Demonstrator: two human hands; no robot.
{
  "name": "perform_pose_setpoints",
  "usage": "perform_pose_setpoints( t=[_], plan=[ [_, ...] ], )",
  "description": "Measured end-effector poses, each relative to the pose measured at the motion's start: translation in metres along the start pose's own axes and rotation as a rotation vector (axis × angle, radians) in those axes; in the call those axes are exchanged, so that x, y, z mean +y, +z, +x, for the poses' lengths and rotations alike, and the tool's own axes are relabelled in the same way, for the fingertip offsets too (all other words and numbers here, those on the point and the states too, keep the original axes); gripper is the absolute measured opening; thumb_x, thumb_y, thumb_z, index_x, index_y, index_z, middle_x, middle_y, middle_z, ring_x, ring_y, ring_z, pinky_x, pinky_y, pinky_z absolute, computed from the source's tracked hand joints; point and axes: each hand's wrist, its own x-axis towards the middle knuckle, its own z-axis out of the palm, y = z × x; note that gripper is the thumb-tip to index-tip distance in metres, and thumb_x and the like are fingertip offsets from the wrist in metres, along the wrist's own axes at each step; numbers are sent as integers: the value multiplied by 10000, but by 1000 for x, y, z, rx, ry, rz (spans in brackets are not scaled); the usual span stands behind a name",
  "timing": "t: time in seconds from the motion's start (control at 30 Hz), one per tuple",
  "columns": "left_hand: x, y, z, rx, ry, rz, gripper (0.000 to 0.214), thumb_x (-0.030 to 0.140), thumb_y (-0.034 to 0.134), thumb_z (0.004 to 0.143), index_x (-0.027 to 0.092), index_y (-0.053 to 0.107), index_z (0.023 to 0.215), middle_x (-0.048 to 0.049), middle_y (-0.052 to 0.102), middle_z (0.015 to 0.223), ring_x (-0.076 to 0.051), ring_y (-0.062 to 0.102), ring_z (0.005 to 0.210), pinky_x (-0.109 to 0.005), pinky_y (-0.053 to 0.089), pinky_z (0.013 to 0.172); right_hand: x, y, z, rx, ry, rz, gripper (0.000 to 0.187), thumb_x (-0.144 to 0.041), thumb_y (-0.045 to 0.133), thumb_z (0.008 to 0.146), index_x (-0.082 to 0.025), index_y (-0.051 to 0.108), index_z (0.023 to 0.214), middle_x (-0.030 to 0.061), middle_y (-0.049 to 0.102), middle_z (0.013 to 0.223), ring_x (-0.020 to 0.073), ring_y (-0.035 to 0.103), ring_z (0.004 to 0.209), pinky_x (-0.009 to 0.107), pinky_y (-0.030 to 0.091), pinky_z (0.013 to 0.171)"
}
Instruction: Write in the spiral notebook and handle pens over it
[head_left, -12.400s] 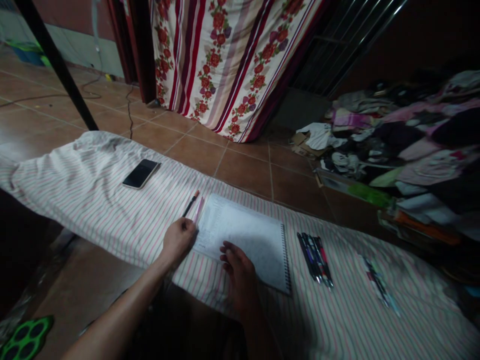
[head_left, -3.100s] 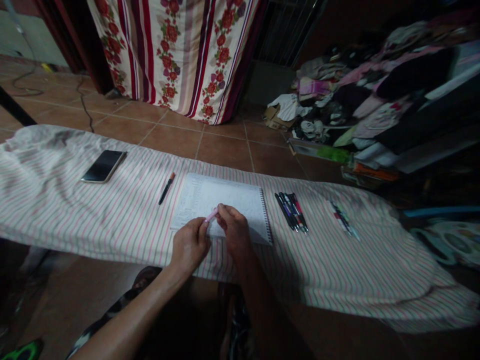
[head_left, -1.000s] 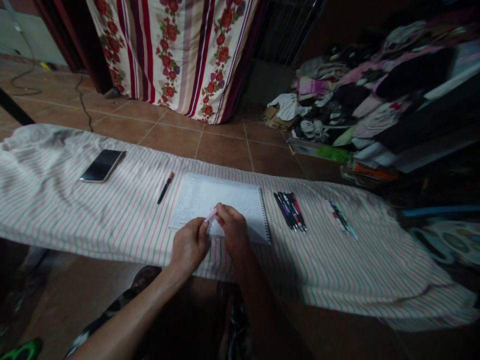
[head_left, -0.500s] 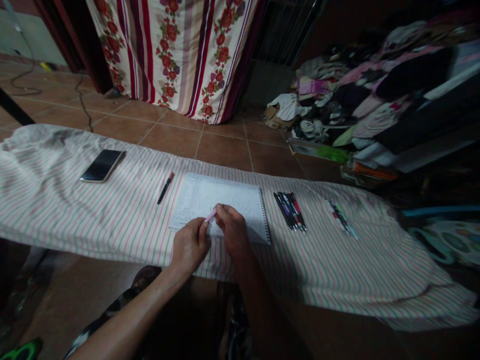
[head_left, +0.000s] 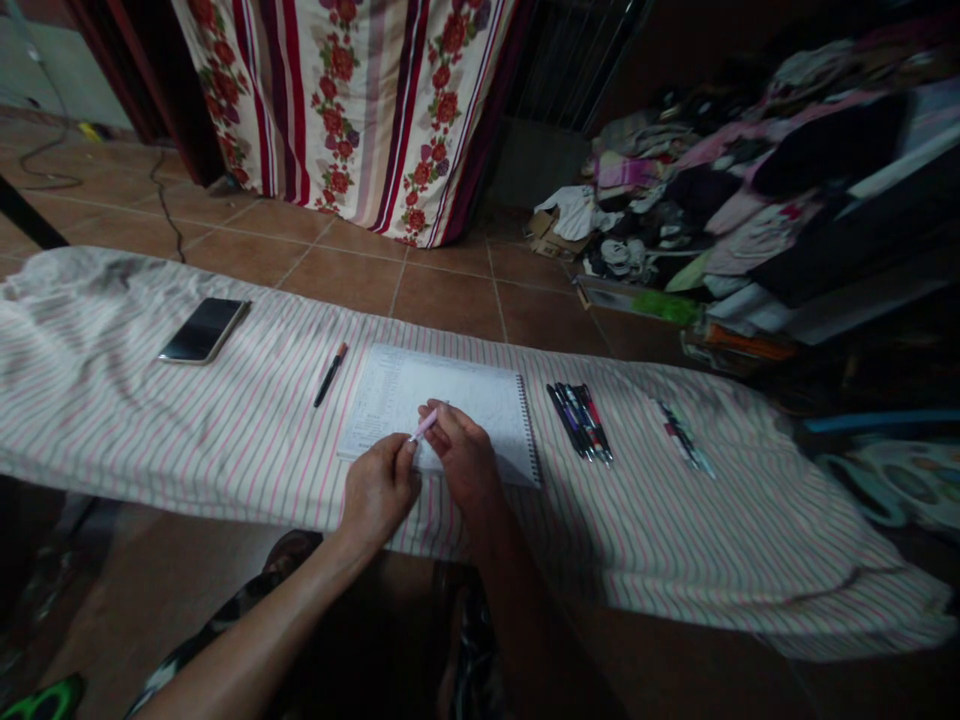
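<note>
A: Here we are, and we have the left hand closed, thumb and fingers pinching the lower end of a pink pen!

B: And the right hand, we see, is right there at the pen's other end, fingers partly curled about it. In this dim light we cannot tell if they grip it or just touch it.

A: So we place the pen between the two hands, slanting up and away from the left one towards the right.

B: Underneath, we spot the notebook, open to a page, reaching out beyond both hands, its spiral edge just to the right of the right hand.

A: Swing past the left hand, out to its left, and we find a black pen with an orange end, lying alone. Well further left, we have the phone, dark screen up.

B: Over to the right of the right hand, a bunch of pens side by side, and further out we catch a smaller set of pens.

A: All of it, we note, lies on a striped cloth spread beneath the hands.

B: And far beyond them we see a flowered curtain.
</note>
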Motion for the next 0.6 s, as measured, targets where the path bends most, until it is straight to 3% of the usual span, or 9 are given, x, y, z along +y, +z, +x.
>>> perform_pose_setpoints(
  t=[0.43, 0.6],
  plan=[
    [-2, 0, 3, -16, -54, -101, 338, 330, 388, 860, 167, 635, 1022, -80, 703, 940, -200, 642, 848, -295, 465, 740, -4, -4, 1, 58, -19, 14, 294, -397, 644, 665, -200, 668, 881, 5, 599, 800, 93, 562, 689, 159, 446, 555],
    [-2, 0, 3, -34, -82, -167, 336, 353, 400, 850, 179, 648, 994, -39, 700, 775, -165, 628, 698, -254, 450, 620, -5, -4, 0, 33, -14, 16, 276, -390, 637, 671, -200, 662, 869, -12, 570, 773, 77, 534, 663, 150, 432, 551]
  ],
)
